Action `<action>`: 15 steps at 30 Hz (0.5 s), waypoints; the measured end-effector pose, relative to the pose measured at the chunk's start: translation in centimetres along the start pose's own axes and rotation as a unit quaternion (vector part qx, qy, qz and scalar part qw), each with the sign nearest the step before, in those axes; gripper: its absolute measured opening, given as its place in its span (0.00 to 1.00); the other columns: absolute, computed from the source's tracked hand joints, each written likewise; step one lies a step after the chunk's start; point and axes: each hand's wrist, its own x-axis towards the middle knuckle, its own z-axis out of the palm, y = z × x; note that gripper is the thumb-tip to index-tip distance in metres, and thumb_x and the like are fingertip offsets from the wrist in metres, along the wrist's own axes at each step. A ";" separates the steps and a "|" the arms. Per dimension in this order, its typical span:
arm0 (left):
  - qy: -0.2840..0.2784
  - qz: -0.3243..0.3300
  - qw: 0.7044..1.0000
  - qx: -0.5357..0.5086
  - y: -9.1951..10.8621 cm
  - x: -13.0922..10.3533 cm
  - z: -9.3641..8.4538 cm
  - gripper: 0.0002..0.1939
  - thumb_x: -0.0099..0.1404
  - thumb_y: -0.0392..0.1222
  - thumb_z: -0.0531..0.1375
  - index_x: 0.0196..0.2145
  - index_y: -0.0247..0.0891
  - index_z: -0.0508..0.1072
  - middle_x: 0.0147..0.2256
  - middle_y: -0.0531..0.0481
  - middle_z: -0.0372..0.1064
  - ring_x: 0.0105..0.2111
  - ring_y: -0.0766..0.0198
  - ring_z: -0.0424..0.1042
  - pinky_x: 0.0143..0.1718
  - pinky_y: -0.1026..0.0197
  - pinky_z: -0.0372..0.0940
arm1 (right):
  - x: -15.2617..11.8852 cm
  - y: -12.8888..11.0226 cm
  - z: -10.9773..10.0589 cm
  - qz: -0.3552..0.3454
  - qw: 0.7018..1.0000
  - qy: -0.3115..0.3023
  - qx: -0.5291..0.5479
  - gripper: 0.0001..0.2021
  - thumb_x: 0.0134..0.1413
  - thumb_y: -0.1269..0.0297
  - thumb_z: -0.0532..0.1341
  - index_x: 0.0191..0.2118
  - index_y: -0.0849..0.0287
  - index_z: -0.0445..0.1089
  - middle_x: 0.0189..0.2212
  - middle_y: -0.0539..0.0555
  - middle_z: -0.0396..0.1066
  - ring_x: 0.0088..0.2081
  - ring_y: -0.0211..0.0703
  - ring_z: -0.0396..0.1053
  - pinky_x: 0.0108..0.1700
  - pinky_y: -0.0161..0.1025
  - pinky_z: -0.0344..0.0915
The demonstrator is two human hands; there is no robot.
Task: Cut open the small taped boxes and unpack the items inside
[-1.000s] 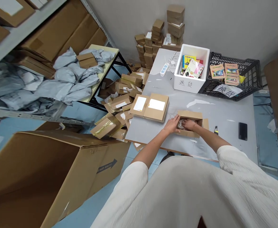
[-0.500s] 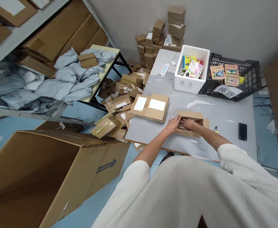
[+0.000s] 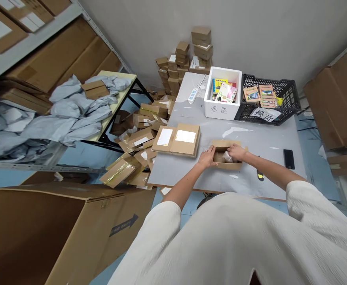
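- open box: matt brown cardboard, smooth on its faces;
- wrap inside it: see-through plastic, crinkled, slightly shiny;
- table: smooth grey top with rough-edged white patches;
- tub: white foam, matt;
- crate: black plastic lattice;
- phone: dark, smooth face;
- bags: grey plastic, creased, soft sheen;
- shirt: white cloth, matt, finely crinkled;
- shelf: grey metal
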 end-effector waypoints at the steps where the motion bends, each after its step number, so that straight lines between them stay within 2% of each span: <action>1: 0.000 -0.001 1.000 0.001 0.1 0.0 -0.1 0.66 0.60 0.60 0.76 0.82 0.45 0.42 0.80 0.31 0.42 0.70 0.33 0.66 0.66 0.44 0.64 | -0.7 0.5 -0.6 0.025 1.000 0.016 0.011 0.11 0.63 0.77 0.61 0.45 0.62 0.82 0.48 0.68 0.79 0.56 0.60 0.69 0.61 0.49 0.59; 5: 0.000 -0.007 1.000 0.014 0.6 0.1 -0.8 0.63 0.61 0.60 0.75 0.81 0.45 0.45 0.79 0.31 0.45 0.69 0.35 0.67 0.65 0.44 0.64 | -4.0 2.7 -2.9 0.116 0.988 0.085 0.052 0.11 0.65 0.74 0.60 0.46 0.66 0.81 0.49 0.72 0.79 0.57 0.65 0.70 0.61 0.50 0.61; 8: 0.003 -0.008 1.000 0.031 1.0 0.2 -1.3 0.58 0.61 0.58 0.75 0.79 0.46 0.51 0.78 0.32 0.48 0.67 0.36 0.69 0.65 0.45 0.64 | -6.9 4.0 -3.9 0.211 0.962 0.137 0.109 0.12 0.67 0.69 0.60 0.48 0.66 0.81 0.51 0.70 0.79 0.55 0.64 0.72 0.56 0.47 0.64; 11: 0.009 -0.012 0.999 0.038 1.4 0.8 -1.7 0.56 0.61 0.57 0.74 0.78 0.45 0.53 0.77 0.32 0.50 0.66 0.37 0.69 0.65 0.45 0.64 | -9.4 4.3 -3.9 0.273 0.922 0.182 0.207 0.13 0.68 0.62 0.61 0.47 0.63 0.81 0.46 0.64 0.82 0.48 0.59 0.76 0.49 0.42 0.67; 15: 0.015 -0.033 0.999 0.032 1.7 2.0 -2.2 0.55 0.62 0.58 0.72 0.78 0.44 0.52 0.77 0.31 0.50 0.66 0.38 0.69 0.65 0.46 0.64 | -10.9 2.9 -2.4 0.299 0.873 0.193 0.335 0.11 0.64 0.58 0.64 0.36 0.60 0.79 0.34 0.55 0.80 0.37 0.51 0.76 0.39 0.38 0.65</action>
